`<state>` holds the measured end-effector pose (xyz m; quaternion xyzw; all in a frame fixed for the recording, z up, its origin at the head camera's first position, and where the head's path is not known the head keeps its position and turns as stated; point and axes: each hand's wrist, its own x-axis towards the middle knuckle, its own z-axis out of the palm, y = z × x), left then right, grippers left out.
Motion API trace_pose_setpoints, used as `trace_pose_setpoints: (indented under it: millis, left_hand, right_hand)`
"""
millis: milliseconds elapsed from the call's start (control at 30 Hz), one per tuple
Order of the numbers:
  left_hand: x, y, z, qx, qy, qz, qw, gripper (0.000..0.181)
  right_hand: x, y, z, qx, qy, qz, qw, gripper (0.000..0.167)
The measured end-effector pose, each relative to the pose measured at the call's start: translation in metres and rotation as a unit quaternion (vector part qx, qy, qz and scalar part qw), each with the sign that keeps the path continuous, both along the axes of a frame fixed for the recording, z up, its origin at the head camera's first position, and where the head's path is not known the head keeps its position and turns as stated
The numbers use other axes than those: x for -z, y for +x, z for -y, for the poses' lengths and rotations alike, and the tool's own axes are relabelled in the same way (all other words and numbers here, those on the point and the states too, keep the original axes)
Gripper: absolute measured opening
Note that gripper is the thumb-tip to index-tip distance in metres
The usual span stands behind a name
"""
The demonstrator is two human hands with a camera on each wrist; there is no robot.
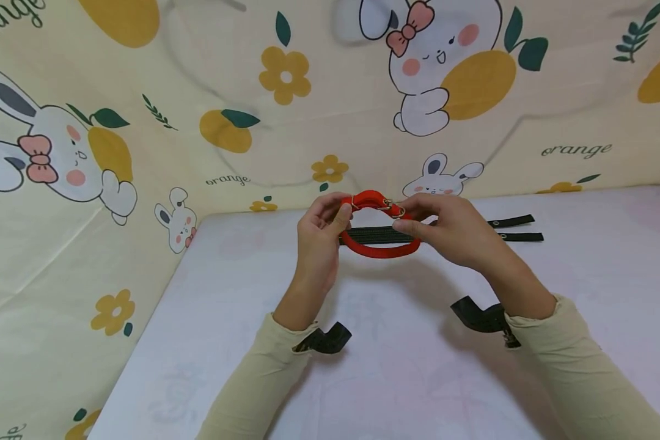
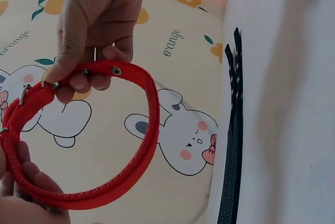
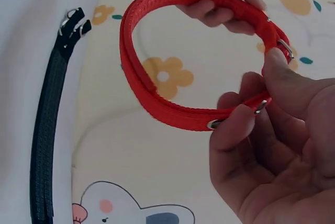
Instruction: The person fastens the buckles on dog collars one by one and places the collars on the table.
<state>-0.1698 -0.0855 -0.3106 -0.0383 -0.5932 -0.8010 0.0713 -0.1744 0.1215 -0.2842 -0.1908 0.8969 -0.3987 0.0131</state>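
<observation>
A red pet collar [image 1: 382, 251], buckled into a loop, is held up in front of me by both hands. My left hand [image 1: 320, 229] pinches its left side between thumb and fingers. On the other side, my right hand [image 1: 452, 231] grips the strap end past the metal buckle [image 3: 286, 51], thumb on top and fingers beneath. A metal eyelet [image 2: 116, 70] shows in the red strap close to the right fingers. Part of the left hand is cut off in the left wrist view.
Black straps [image 1: 516, 236] with metal fittings lie side by side on the white tabletop [image 1: 396, 366], behind the collar. A patterned cloth [image 1: 308, 128] with rabbits and oranges hangs at the back and left. Dark bands [image 1: 330, 339] stick out at both cuffs.
</observation>
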Motion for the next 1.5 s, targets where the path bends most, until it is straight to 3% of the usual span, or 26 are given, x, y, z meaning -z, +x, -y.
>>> trace_pose_setpoints:
  millis: [167, 233, 367, 467, 533, 633, 767, 833, 900, 1033, 1100, 1133, 1233, 1300, 1367, 1500]
  left_hand:
    - [0.000, -0.002, 0.002, -0.007, 0.012, 0.019, 0.9997, 0.024]
    - [0.001, -0.003, 0.004, 0.004, 0.007, 0.020, 0.9998, 0.025]
    - [0.000, -0.006, 0.013, 0.043, -0.068, -0.007, 0.9967, 0.032]
    - [-0.003, -0.008, 0.024, 0.072, -0.136, -0.045, 0.9871, 0.037]
    - [-0.005, -0.008, 0.030, 0.081, -0.150, -0.055, 0.9838, 0.036]
    - [-0.006, -0.008, 0.036, 0.075, -0.131, -0.035, 0.9879, 0.033]
    - [-0.005, -0.010, 0.038, 0.041, -0.078, 0.019, 0.9959, 0.030]
    - [-0.005, -0.011, 0.037, 0.031, -0.062, 0.034, 0.9971, 0.030]
    - [-0.005, -0.011, 0.036, 0.024, -0.053, 0.038, 0.9976, 0.029]
    - [-0.005, -0.013, 0.038, 0.047, -0.075, 0.035, 0.9955, 0.031]
    - [-0.006, -0.013, 0.045, 0.090, -0.121, 0.016, 0.9885, 0.037]
    - [-0.007, -0.013, 0.049, 0.122, -0.150, 0.001, 0.9812, 0.044]
    - [-0.010, -0.011, 0.066, 0.200, -0.253, -0.075, 0.9435, 0.072]
    - [-0.011, -0.010, 0.075, 0.227, -0.299, -0.114, 0.9198, 0.089]
    - [-0.010, -0.011, 0.081, 0.222, -0.328, -0.126, 0.9098, 0.096]
    - [-0.003, -0.014, 0.090, 0.202, -0.361, -0.088, 0.9061, 0.096]
  right_hand:
    - [-0.005, 0.000, -0.006, 0.031, -0.015, -0.018, 0.9992, 0.031]
    - [-0.005, 0.001, -0.007, 0.045, -0.025, -0.019, 0.9985, 0.031]
    - [-0.005, 0.001, -0.006, 0.064, -0.055, -0.017, 0.9963, 0.030]
    - [-0.006, 0.001, -0.006, 0.062, -0.073, -0.013, 0.9953, 0.028]
    - [-0.006, 0.000, -0.008, 0.049, -0.084, 0.000, 0.9952, 0.027]
    - [-0.007, 0.000, -0.015, 0.001, -0.082, 0.026, 0.9963, 0.037]
    - [-0.006, -0.001, -0.027, -0.135, -0.087, 0.049, 0.9859, 0.078]
    - [-0.004, -0.002, -0.029, -0.181, -0.094, 0.040, 0.9781, 0.093]
    - [-0.002, -0.002, -0.029, -0.193, -0.102, 0.025, 0.9755, 0.095]
    - [-0.001, -0.004, -0.025, -0.155, -0.097, -0.013, 0.9830, 0.085]
    - [-0.001, -0.004, -0.024, -0.134, -0.101, -0.021, 0.9856, 0.082]
    - [-0.002, -0.004, -0.024, -0.123, -0.105, -0.021, 0.9866, 0.081]
    - [-0.002, -0.004, -0.021, -0.096, -0.120, -0.004, 0.9881, 0.078]
    - [0.000, -0.004, -0.017, -0.091, -0.127, 0.015, 0.9876, 0.078]
    - [0.003, -0.005, -0.013, -0.094, -0.116, 0.030, 0.9882, 0.079]
    - [0.014, -0.010, 0.000, -0.108, -0.073, 0.030, 0.9910, 0.080]
